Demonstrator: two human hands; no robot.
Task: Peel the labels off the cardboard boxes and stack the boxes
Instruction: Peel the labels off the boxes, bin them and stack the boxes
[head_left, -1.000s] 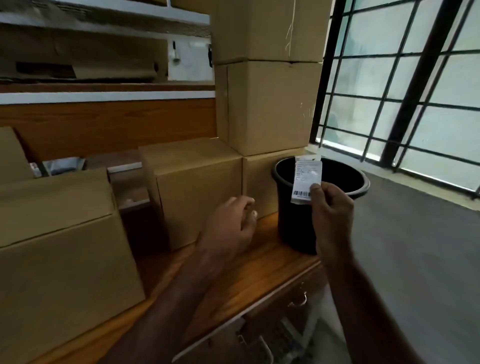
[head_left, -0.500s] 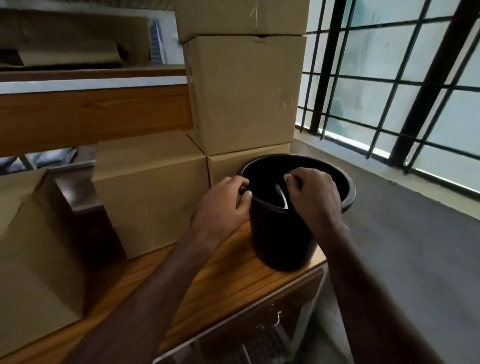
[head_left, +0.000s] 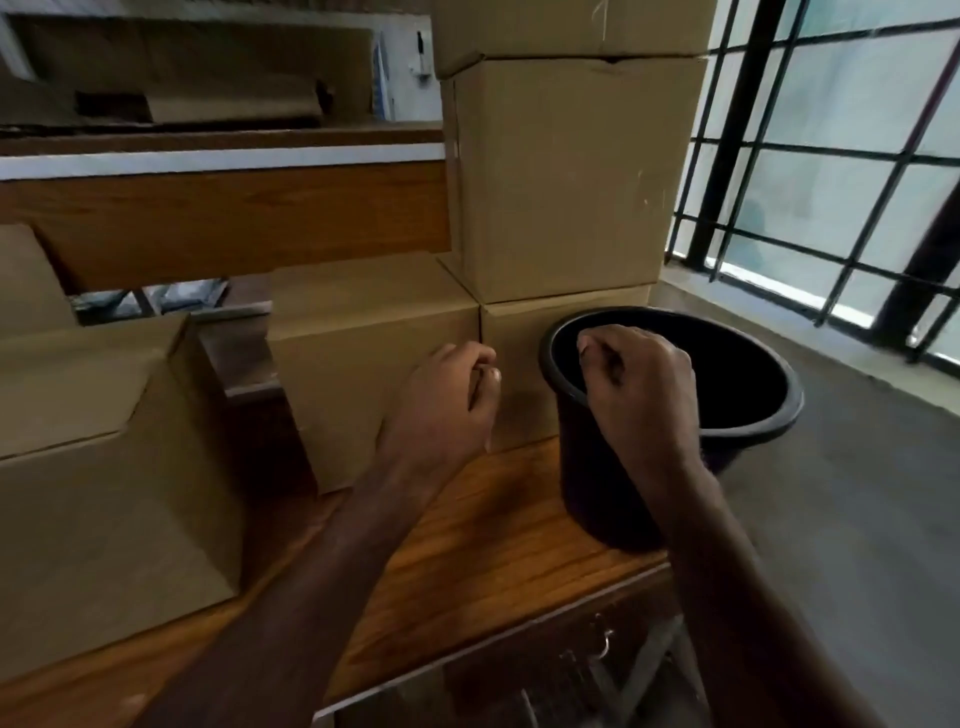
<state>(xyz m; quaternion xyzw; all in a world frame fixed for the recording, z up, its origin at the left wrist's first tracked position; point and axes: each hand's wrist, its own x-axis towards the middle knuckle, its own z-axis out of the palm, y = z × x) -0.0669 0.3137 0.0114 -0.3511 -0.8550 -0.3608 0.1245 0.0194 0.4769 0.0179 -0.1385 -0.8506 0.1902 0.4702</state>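
Note:
A stack of three plain cardboard boxes (head_left: 561, 176) rises at the back right of the wooden tabletop (head_left: 467, 551). A lower box (head_left: 363, 353) stands against its left side, and a larger box (head_left: 104, 467) sits at the near left. No label shows on any face I can see. My right hand (head_left: 639, 389) hovers over the near rim of a black bucket (head_left: 769, 374), fingers curled, holding nothing visible. My left hand (head_left: 447, 410) floats in front of the lower box with loosely curled fingers, empty.
The bucket stands at the table's right front corner; its dark inside hides the contents. A barred window (head_left: 831, 156) and grey floor lie to the right. Wooden shelving (head_left: 223, 218) with flattened cardboard runs behind the boxes. A drawer handle (head_left: 602, 644) sits below the table edge.
One second ago my right hand held a white label above the bucket; it lowered the label inside, and now the label is out of sight. My left hand stayed near the lower box.

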